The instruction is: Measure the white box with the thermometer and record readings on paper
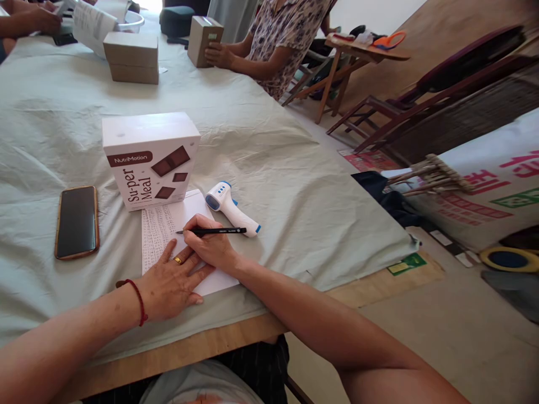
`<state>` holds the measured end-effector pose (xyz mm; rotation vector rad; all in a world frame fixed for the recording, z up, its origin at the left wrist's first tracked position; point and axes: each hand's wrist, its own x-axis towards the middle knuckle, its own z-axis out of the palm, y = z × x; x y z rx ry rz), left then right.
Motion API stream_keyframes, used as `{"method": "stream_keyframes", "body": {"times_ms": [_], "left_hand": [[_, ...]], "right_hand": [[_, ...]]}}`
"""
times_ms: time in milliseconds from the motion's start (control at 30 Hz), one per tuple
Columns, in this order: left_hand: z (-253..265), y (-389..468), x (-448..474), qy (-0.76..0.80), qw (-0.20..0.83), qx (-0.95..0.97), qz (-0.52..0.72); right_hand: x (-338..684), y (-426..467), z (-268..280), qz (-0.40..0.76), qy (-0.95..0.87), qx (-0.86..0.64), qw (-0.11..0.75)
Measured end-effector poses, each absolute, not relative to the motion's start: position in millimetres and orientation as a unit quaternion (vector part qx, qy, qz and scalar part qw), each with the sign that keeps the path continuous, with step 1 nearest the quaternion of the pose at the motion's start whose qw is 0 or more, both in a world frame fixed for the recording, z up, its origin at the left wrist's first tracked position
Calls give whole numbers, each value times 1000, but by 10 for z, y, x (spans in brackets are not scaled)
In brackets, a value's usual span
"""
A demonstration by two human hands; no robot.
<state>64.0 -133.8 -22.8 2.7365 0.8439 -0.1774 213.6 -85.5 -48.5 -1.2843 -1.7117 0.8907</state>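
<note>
My right hand (213, 244) is closed around a black pen (223, 230), its tip at the sheet of paper (193, 205). Handwritten lines fill the left part of that sheet. Flat on the paper lies my left hand (172, 280), fingers spread, with a gold ring and a red cord bracelet at the wrist. Just beyond the hands a white NutriMotion box (149, 160) stands upright on the paper's far edge. To the right of it rests a white and blue infrared thermometer (233, 210). A phone (76, 223) with a dark screen lies at the left.
A pale cloth covers the table (295, 224). Across it, a person's hands hold a cardboard box (204, 42); another cardboard box (132, 59) stands farther left. Another person's hand (46, 22) shows at top left. A folding chair (404, 101) and white sacks (497, 179) are on the right.
</note>
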Motion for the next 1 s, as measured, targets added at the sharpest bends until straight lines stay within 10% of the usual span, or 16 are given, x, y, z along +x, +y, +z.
{"method": "stream_keyframes", "body": {"times_ms": [1000], "left_hand": [[-278,-1338,620,282,133,946,-86]], "right_hand": [[2274,-759,-482,272,-730,-454,432]]}}
